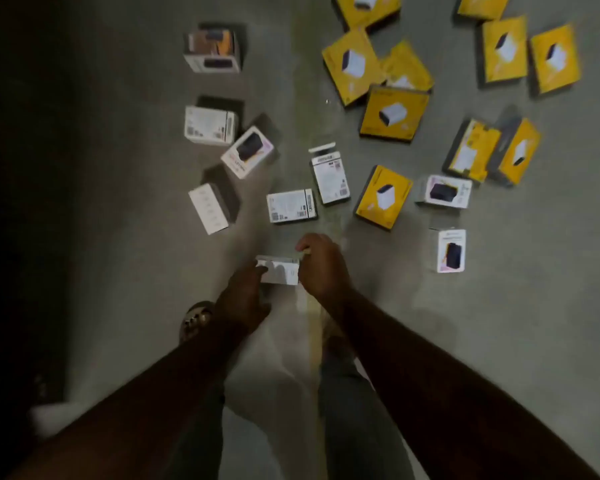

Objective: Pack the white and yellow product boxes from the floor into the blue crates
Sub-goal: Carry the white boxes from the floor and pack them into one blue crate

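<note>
**Lifting one white box cleanly**

While the left hand (245, 299) grips the white box (279, 271) at its left end, the right hand (321, 268) clamps the other, low over the floor (84, 237). Lift level; blue crates are out of view.

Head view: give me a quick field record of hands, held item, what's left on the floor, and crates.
left hand: gripping the left end of a white box
right hand: gripping the right end of the same box
held box: low, near the concrete floor; blurred, so contact with it is unclear
white boxes on floor: scattered left and centre, e.g.
yellow boxes on floor: clustered upper right, e.g.
blue crates: none in view
feet: one sandalled foot at lower left
</note>
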A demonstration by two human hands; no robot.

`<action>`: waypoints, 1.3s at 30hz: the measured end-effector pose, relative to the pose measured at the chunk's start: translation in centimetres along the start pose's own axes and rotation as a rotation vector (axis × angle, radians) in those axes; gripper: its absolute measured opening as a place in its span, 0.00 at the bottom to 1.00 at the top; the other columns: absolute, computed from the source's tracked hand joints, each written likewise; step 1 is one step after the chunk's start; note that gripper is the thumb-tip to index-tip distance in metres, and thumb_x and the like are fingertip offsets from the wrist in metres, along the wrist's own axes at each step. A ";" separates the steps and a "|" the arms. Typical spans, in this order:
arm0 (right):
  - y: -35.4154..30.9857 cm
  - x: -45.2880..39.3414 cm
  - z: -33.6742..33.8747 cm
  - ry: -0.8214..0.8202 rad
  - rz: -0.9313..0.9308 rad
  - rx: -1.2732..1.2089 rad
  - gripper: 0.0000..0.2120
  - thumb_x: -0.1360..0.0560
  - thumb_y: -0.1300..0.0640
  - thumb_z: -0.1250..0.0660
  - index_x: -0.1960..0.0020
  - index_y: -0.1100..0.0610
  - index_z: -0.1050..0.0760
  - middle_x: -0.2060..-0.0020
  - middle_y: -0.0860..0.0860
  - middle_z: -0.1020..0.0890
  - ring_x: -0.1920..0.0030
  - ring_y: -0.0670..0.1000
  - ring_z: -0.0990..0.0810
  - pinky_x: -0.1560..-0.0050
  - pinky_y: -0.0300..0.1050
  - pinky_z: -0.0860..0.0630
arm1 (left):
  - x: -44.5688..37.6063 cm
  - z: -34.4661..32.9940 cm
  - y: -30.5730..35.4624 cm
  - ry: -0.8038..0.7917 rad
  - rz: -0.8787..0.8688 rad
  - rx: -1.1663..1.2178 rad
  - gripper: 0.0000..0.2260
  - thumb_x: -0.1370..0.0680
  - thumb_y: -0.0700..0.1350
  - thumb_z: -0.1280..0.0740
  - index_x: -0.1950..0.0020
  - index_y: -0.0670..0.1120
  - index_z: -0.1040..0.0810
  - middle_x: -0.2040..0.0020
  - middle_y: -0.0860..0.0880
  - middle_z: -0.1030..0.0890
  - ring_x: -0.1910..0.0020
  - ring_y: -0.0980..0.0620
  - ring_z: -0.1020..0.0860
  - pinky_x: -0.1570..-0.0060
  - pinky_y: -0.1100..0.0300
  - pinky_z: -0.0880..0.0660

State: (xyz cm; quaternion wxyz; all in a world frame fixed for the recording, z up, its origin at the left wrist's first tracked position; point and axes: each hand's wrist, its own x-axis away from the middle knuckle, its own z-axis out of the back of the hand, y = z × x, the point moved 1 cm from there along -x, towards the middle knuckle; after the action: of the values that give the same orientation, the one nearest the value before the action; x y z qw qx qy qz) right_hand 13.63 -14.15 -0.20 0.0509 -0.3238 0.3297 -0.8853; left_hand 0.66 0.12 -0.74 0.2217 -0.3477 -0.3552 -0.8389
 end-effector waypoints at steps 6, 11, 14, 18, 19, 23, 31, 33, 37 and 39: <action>5.1 -8.1 -5.5 -0.023 0.238 0.336 0.31 0.34 0.68 0.33 0.30 0.64 0.25 0.29 0.65 0.26 0.27 0.66 0.29 0.27 0.63 0.31 | -7.1 -6.9 -2.6 0.058 -0.117 -0.367 0.36 0.28 0.36 0.30 0.20 0.45 0.38 0.20 0.44 0.38 0.22 0.40 0.40 0.23 0.44 0.43; 6.2 -12.0 -7.8 -0.125 0.281 0.786 0.44 0.30 0.63 0.25 0.19 0.55 0.42 0.20 0.60 0.40 0.21 0.64 0.40 0.28 0.61 0.32 | -9.9 -8.8 -4.9 0.052 -0.137 -0.429 0.30 0.26 0.40 0.30 0.24 0.44 0.31 0.28 0.44 0.26 0.30 0.41 0.29 0.27 0.47 0.38; 7.2 -12.9 -7.9 0.003 0.415 0.832 0.40 0.27 0.59 0.27 0.19 0.55 0.39 0.25 0.62 0.33 0.31 0.63 0.31 0.40 0.59 0.28 | -10.4 -9.7 -5.8 0.087 -0.168 -0.429 0.30 0.28 0.42 0.27 0.27 0.42 0.28 0.31 0.42 0.23 0.35 0.40 0.25 0.32 0.47 0.31; 6.2 -14.5 -8.2 0.061 0.407 0.795 0.37 0.31 0.48 0.23 0.27 0.55 0.32 0.31 0.59 0.28 0.34 0.62 0.28 0.43 0.57 0.27 | -10.2 -10.2 -7.0 0.147 -0.218 -0.419 0.30 0.35 0.39 0.25 0.32 0.41 0.24 0.38 0.41 0.19 0.43 0.37 0.21 0.39 0.47 0.24; 6.1 -14.8 -8.3 0.058 0.401 0.749 0.35 0.33 0.47 0.21 0.30 0.55 0.30 0.35 0.59 0.25 0.36 0.61 0.25 0.45 0.56 0.26 | -10.3 -10.2 -7.2 0.137 -0.193 -0.357 0.29 0.34 0.40 0.25 0.32 0.41 0.24 0.39 0.41 0.19 0.44 0.37 0.20 0.40 0.47 0.23; 7.0 -13.8 -7.2 0.002 0.250 0.523 0.39 0.36 0.39 0.23 0.32 0.55 0.33 0.45 0.55 0.18 0.48 0.58 0.18 0.50 0.52 0.22 | -8.7 -8.1 -6.5 0.119 0.085 0.079 0.28 0.31 0.56 0.29 0.32 0.51 0.27 0.38 0.48 0.20 0.42 0.44 0.21 0.44 0.50 0.23; -1.4 1.0 0.6 -0.143 -0.197 -0.235 0.35 0.36 0.48 0.16 0.38 0.52 0.34 0.42 0.52 0.20 0.43 0.53 0.19 0.37 0.50 0.23 | 7.6 5.5 -2.9 0.187 0.464 0.921 0.29 0.34 0.51 0.22 0.35 0.51 0.27 0.39 0.48 0.19 0.45 0.50 0.18 0.44 0.49 0.19; -6.8 6.0 3.6 -0.191 -0.151 -0.325 0.35 0.35 0.51 0.15 0.38 0.52 0.35 0.44 0.50 0.18 0.49 0.47 0.17 0.41 0.47 0.20 | 13.6 9.5 0.0 0.213 0.429 1.042 0.26 0.33 0.45 0.25 0.37 0.50 0.27 0.40 0.47 0.18 0.45 0.50 0.18 0.48 0.54 0.19; -18.5 14.7 11.7 -0.275 0.046 -0.369 0.37 0.33 0.47 0.17 0.35 0.47 0.37 0.46 0.36 0.22 0.47 0.34 0.21 0.49 0.33 0.24 | 25.0 17.5 8.7 0.265 0.353 1.202 0.16 0.21 0.32 0.36 0.35 0.45 0.27 0.41 0.44 0.19 0.54 0.53 0.15 0.61 0.60 0.19; -23.9 18.5 15.5 -0.295 0.150 -0.427 0.33 0.29 0.47 0.21 0.32 0.47 0.37 0.42 0.39 0.21 0.43 0.39 0.19 0.47 0.35 0.23 | 31.1 21.1 13.1 0.322 0.281 1.320 0.17 0.21 0.32 0.40 0.33 0.44 0.28 0.41 0.42 0.18 0.56 0.52 0.14 0.62 0.59 0.19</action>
State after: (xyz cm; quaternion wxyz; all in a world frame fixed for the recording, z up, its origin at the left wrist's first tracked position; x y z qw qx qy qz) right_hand 11.46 -9.71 33.41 0.0942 -0.4274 0.5212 -0.7327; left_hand -2.74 3.62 38.75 0.5431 -0.0540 -0.7055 -0.4520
